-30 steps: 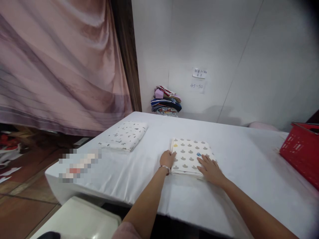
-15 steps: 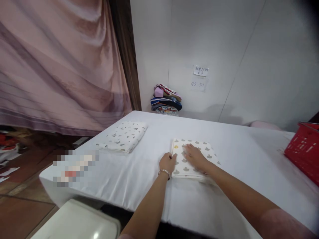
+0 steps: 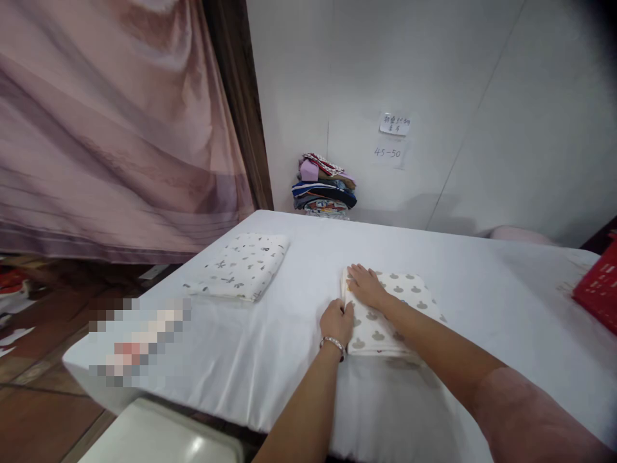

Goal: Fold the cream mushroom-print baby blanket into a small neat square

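A folded white cloth with grey mouse-head prints lies on the white table in front of me. My left hand, with a bracelet at the wrist, rests against the cloth's near left edge. My right hand lies flat, fingers apart, on the cloth's far left corner, with my forearm stretched across the cloth. A second folded cloth with small dark prints sits apart to the left on the same table.
A stack of folded colourful fabrics stands at the table's far edge against the white wall. A red basket is at the right edge. A pink curtain hangs on the left. A white stool stands below the near left corner.
My right hand has slid from the cloth's near right side across to its far left corner. My left hand stays at the left edge. The view has shifted slightly left.
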Demonstrator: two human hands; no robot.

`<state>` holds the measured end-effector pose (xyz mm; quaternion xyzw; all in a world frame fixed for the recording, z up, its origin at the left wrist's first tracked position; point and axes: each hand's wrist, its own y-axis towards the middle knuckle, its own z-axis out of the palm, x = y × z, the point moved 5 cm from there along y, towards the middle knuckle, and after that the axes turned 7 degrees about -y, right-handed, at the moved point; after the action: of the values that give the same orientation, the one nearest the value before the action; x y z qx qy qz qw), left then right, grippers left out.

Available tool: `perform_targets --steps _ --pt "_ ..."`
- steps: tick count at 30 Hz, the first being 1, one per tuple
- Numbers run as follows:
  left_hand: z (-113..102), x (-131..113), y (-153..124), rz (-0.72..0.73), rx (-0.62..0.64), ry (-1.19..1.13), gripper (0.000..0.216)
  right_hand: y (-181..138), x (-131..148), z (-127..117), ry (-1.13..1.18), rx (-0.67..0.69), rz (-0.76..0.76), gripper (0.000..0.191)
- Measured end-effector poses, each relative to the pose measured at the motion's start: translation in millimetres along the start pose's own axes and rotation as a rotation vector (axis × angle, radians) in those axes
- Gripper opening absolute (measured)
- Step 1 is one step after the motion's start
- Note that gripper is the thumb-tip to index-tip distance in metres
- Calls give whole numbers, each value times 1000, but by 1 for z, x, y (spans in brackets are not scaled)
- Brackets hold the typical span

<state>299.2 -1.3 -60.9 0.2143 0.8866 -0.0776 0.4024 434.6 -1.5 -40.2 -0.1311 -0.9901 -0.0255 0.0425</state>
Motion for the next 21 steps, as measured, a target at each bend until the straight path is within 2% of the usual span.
perform_targets --steps 8,12,15,18,19,21 --pt "1 1 1 -2 -27 -11 25 5 9 2 -49 39 18 51" --pt "-1 3 0 -18 -45 -96 16 -10 -2 -3 8 59 35 54" --pt "-3 2 0 -14 -38 -146 11 -40 -37 -9 -18 -14 131 55" --pt "-3 1 0 -11 -20 -148 10 -87 -90 -16 -36 -132 320 54" --pt "-3 1 0 -12 -15 -144 10 -103 -108 -17 2 -163 389 55" --pt "-3 0 1 -11 -14 -129 10 -134 -138 -13 149 -139 570 62"
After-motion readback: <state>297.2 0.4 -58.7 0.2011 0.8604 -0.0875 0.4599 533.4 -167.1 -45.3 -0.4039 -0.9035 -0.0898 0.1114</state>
